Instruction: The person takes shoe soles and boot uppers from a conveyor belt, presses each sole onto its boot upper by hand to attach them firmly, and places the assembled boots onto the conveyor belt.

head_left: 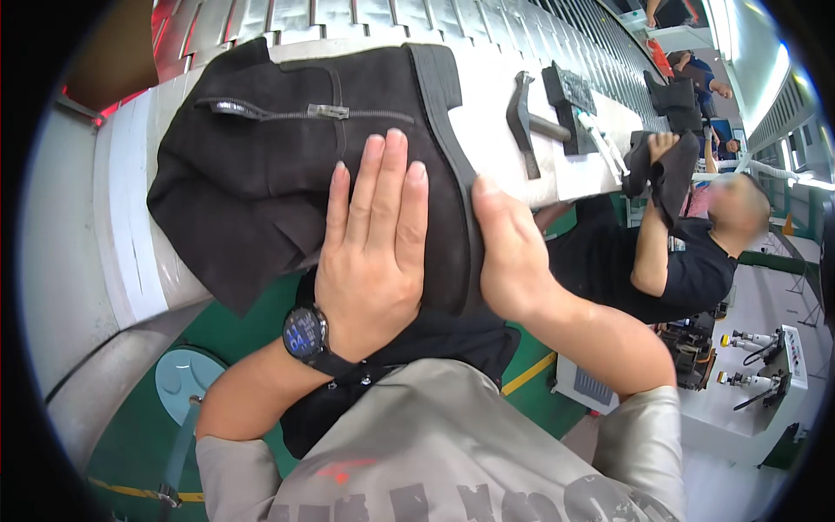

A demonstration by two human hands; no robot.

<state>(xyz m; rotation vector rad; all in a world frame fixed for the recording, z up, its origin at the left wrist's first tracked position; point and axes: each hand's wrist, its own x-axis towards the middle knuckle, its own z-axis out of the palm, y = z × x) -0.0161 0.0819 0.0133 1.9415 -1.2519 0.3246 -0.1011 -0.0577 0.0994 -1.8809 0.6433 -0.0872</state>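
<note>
The black boot (291, 170) is lying on its side on the white counter (487, 96), zip (330, 113) facing up, toe pointing toward me. My left grip (374, 235) is resting flat on its upper, fingers straight and close together, pinching nothing. My right grip (515, 248) is bearing against the sole (445, 130); its other fingers are hiding from view, so I cannot tell whether they are closing underneath. My judgement: holding well here means spreading pressure through the whole palm, countering it evenly at the sole, and sparing the soft upper any creasing. Right of the boot, a hammer (520, 130) is lying nearby, with a black block (570, 91) past it; both are crowding any slide that way. Farther right, a co-worker (661, 252) is holding dark footwear (674, 178). Beyond the boot, a slatted metal conveyor (348, 22) is bordering the counter.
</note>
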